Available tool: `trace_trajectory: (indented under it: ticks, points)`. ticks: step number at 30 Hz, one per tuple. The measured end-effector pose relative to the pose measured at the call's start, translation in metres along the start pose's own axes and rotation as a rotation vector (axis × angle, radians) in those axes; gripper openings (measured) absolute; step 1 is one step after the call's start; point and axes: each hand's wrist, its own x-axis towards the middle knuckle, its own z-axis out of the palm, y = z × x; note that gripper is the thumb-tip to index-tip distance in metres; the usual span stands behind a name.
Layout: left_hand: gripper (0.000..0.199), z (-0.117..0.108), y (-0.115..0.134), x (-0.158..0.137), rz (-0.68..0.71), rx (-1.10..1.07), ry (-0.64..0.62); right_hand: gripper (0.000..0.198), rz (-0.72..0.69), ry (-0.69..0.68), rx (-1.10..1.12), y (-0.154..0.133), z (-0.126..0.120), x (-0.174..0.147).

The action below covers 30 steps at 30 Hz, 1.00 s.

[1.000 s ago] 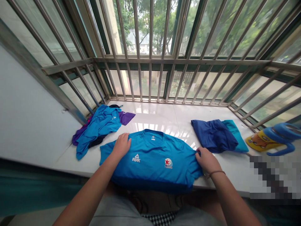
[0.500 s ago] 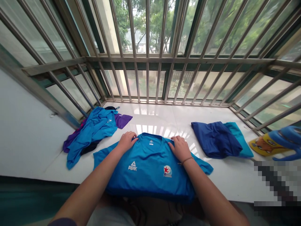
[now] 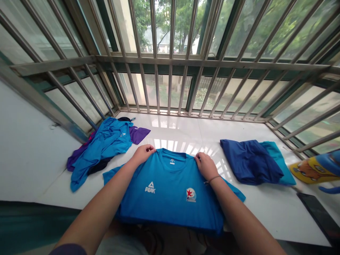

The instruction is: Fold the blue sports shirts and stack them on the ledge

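Note:
A blue T-shirt (image 3: 170, 191) lies front side up on the white sill, its collar away from me and its lower part hanging over the near edge. It bears a white logo on one side of the chest and a round badge with a red star on the other. My left hand (image 3: 144, 154) pinches the shirt at the shoulder just left of the collar. At the opposite shoulder, my right hand (image 3: 205, 164), with a thin band on the wrist, grips the cloth between thumb and fingers. Both sleeves spread outward beneath my forearms.
A loose heap of blue, purple and black clothes (image 3: 103, 145) lies at the left. On the right are folded navy and teal garments (image 3: 249, 161), a yellow and blue bottle (image 3: 313, 168) and a dark phone (image 3: 316, 214). Metal window bars (image 3: 170, 63) rise behind the white sill (image 3: 183, 129).
Both hands have closed on the shirt's shoulders. The cloth across the chest is smoother and the collar stretched wider. The view has shifted slightly.

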Motion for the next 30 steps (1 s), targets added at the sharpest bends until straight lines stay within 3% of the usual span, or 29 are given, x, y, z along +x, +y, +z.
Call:
trace_trajectory:
  ticks: [4, 8, 13, 18, 23, 30]
  points:
    - [0.041, -0.014, -0.004, 0.013, 0.006, -0.074, -0.007, 0.022, 0.104, 0.045, 0.192, 0.007, -0.005, 0.012]
    - [0.039, -0.015, -0.009, 0.027, 0.012, 0.051, 0.038, 0.023, 0.091, 0.079, 0.025, 0.006, -0.004, 0.022]
    - [0.026, 0.004, -0.010, 0.025, 0.004, 0.185, 0.104, 0.021, 0.077, 0.092, -0.132, 0.005, 0.010, 0.022]
    - [0.029, 0.016, -0.004, 0.012, 0.131, 0.317, 0.198, 0.023, 0.088, 0.147, -0.197, 0.006, 0.014, 0.019]
    - [0.036, 0.016, -0.002, 0.010, 0.170, 0.326, 0.208, 0.025, 0.088, 0.152, -0.226, 0.003, 0.013, 0.020]
    - [0.036, 0.015, 0.010, 0.019, 0.081, 0.388, 0.155, 0.023, 0.084, 0.162, -0.235, -0.001, 0.011, 0.020]
